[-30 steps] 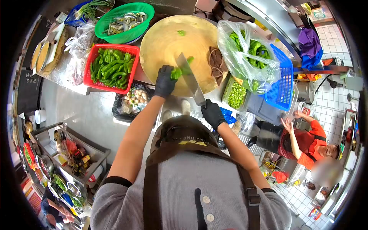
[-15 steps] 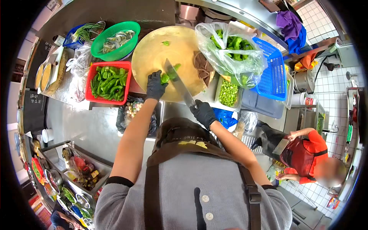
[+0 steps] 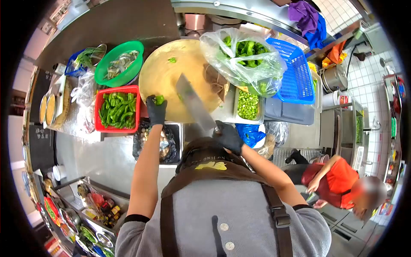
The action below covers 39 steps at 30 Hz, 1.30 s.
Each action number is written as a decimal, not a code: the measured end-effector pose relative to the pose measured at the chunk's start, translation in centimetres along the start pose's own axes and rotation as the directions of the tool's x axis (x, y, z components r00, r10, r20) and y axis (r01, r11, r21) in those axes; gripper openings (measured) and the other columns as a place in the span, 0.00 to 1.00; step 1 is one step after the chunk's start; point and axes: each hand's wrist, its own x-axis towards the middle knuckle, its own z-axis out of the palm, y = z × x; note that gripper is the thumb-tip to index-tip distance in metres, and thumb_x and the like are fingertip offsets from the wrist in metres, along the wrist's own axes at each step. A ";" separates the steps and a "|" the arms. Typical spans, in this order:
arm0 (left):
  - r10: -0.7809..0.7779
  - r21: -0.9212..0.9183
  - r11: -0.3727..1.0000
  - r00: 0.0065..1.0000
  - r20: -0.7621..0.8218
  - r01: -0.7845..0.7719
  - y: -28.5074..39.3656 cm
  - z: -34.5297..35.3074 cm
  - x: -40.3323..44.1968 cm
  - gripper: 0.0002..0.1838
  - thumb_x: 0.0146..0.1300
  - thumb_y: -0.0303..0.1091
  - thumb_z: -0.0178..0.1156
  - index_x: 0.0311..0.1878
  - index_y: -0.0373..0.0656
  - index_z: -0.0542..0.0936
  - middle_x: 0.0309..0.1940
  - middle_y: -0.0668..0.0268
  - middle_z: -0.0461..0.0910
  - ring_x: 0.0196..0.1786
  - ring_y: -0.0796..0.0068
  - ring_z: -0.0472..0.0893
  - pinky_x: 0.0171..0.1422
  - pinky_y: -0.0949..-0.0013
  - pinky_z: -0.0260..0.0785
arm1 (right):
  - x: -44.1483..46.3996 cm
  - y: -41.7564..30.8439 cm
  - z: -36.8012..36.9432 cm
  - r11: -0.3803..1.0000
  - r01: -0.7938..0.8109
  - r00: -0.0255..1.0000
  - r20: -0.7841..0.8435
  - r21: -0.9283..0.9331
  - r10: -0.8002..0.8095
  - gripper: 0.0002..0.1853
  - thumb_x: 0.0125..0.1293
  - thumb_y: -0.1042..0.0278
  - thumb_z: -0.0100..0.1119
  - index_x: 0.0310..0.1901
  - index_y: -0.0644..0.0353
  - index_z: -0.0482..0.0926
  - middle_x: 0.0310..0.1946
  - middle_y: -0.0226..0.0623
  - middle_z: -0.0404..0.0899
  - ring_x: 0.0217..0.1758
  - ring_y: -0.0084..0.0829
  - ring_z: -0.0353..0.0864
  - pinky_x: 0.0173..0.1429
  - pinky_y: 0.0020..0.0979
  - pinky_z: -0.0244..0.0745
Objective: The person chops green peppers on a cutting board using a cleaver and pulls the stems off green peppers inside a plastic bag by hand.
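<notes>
My left hand point(image 3: 156, 112), in a black glove, is closed on a piece of green pepper point(image 3: 159, 100) at the left edge of the round cutting board point(image 3: 171, 58). In my right hand point(image 3: 229, 138), also black-gloved, is the handle of a cleaver point(image 3: 195, 103). Its broad blade lies across the board's lower part, tip pointing up and left, slightly blurred. One small green scrap point(image 3: 172, 60) rests on the board's upper half. A folded brown cloth point(image 3: 215, 81) lies at the board's right side.
Left of the board stand a red basket of green peppers point(image 3: 138, 92) and a green colander point(image 3: 99, 70). To the right are a plastic bag of peppers point(image 3: 274, 70), a blue basket point(image 3: 295, 88) and a tray of chopped green pieces point(image 3: 248, 105). A co-worker point(image 3: 338, 177) is at right.
My left hand has moved left to the board's edge with the pepper piece. The cleaver has drawn slightly down and left, away from that hand. The co-worker's arms have shifted.
</notes>
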 end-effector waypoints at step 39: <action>-0.246 -0.584 0.700 0.906 0.344 0.411 5.7 -0.4 -1.2 0.24 0.51 0.31 0.67 0.53 0.43 0.74 0.46 0.64 0.76 0.48 0.72 0.75 0.51 0.70 0.69 | -3.3 7.2 1.1 0.962 -0.058 0.967 -0.255 -0.266 -0.012 0.41 0.53 0.79 0.57 0.69 0.43 0.56 0.36 0.50 0.78 0.27 0.40 0.77 0.32 0.34 0.70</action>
